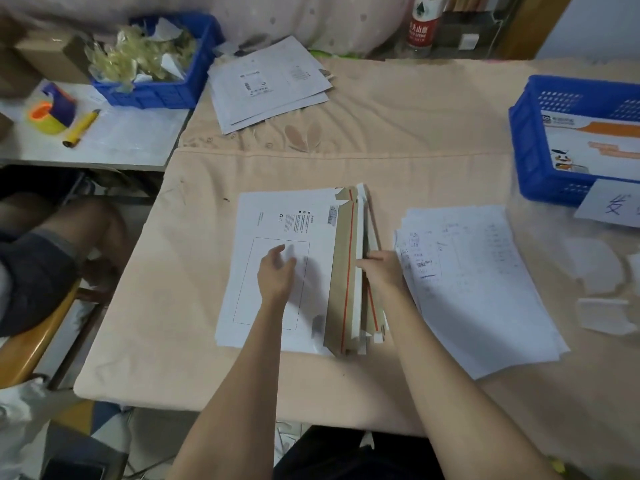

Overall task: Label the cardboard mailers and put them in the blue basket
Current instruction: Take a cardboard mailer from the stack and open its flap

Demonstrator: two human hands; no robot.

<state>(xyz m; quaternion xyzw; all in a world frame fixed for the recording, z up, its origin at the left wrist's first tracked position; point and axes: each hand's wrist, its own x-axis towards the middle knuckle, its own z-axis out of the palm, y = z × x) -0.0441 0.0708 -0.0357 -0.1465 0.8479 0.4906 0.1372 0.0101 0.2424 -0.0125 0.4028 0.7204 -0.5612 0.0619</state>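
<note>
Two bare forearms reach in from the bottom edge over a table draped in a peach cloth [398, 140]. The left hand [275, 271] lies on the top mailer of a white stack of cardboard mailers [277, 216], fingers loose and slightly spread over the printed outline box, gripping nothing. Just to its right, the right hand [382, 268] sits against the stack's right edge, where brown flaps with a red tear strip [349, 271] stand up; its fingers point into that edge, but whether they pinch a flap or only touch it cannot be told.

Right of the right hand, touching its wrist side, lies a fanned pile of white label sheets [485, 289] with faint print. Beyond that pile, up and to the right, the blue basket [526, 157] stands at the table's edge with a white and orange printed mailer inside and a white paper tag with blue marks hanging off its front. Torn white backing scraps [599, 271] lie at the far right.

Far beyond the left hand, a second heap of white mailers [270, 84] rests near the cloth's back edge. To the left of it, on a lower white side table [131, 140], is another blue crate [156, 95] filled with crumpled yellowish waste, a tape dispenser [52, 112] and a yellow cutter [81, 128]. A bottle with a red label [424, 26] stands behind the table. Another person's bent knee [79, 230] shows at the left.
</note>
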